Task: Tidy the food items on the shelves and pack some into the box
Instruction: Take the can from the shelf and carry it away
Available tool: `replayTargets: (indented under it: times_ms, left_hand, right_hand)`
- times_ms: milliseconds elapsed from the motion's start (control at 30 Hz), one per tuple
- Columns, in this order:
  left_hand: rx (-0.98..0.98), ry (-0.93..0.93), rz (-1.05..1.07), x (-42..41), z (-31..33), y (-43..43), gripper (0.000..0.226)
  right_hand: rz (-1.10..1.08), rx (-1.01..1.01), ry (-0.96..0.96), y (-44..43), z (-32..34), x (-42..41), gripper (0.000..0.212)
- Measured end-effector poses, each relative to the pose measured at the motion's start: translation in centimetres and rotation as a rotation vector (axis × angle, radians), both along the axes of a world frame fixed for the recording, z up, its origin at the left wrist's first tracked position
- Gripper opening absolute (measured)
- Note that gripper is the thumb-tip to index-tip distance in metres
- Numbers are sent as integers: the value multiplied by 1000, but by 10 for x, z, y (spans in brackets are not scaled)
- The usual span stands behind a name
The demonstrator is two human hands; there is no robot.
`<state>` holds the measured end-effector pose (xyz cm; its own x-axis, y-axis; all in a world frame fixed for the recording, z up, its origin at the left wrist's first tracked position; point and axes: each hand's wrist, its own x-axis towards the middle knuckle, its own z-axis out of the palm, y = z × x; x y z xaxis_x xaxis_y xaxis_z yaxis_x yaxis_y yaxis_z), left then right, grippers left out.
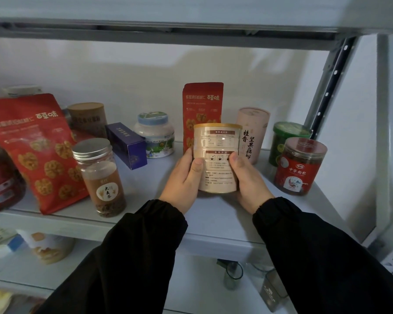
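At the front of the grey-white metal shelf board (pixel 213 219): a beige cylindrical tin with a gold rim (pixel 217 141) is upright between both hands; its printed label faces the camera; whether its bottom touches the board cannot be told
Left hand (pixel 183 181): grips the left side of the tin; the thumb lies on the label; the other fingers curl around behind
Right hand (pixel 247 182): grips the right side of the tin in the same way; thumb on the label
Behind the tin: a tall red pouch with walnut pictures (pixel 202 103) stands upright; a pink paper tube with black characters (pixel 254 123) is just to the right
Right end: a dark jar with a green lid (pixel 288 134); in front of it, a clear plastic jar with a red label (pixel 301 168)
Left part: a large red walnut pouch (pixel 34 150) leans back; beside it a clear jar with a silver lid (pixel 100 177); further back a purple carton (pixel 127 146), a white bottle with a light blue lid (pixel 154 137) and a brown paper tube (pixel 87 118)
Sleeves: black on both arms
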<state>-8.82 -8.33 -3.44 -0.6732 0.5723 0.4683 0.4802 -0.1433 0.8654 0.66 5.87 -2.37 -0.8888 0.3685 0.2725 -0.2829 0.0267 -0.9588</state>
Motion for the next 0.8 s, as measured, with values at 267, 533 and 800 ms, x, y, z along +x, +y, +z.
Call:
replayTargets:
  times_ms: [267, 533, 800]
  left_hand:
    - [71, -101, -99, 4, 4, 0, 54]
    - [83, -128, -96, 7, 6, -1, 42]
    - [47, -101, -20, -2, -1, 1, 40]
  right_hand:
    - [-26, 44, -25, 3, -4, -3, 85]
    - [-61, 9, -49, 8, -6, -8, 53]
    - [-86, -10, -38, 13, -10, -11, 42]
